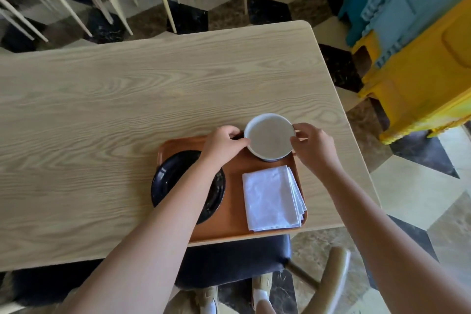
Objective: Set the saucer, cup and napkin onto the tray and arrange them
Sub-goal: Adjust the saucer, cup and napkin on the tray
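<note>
Both hands clamped the cup (269, 137): left hand (222, 142) at its 9 o'clock rim, right hand (311, 146) at 3, probably for steadiness. Cup sat at the tray's (229, 222) 1 o'clock corner. Saucer (170, 178) at 9, napkin (272, 198) at 4, apart.

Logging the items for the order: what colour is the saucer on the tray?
Glossy black, or very dark navy; the saucer shows best in the head view.

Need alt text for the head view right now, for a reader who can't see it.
Both hands, left hand and right hand, hold a white cup at the far right corner of an orange tray. A dark saucer sits left, a folded white napkin right.
</note>
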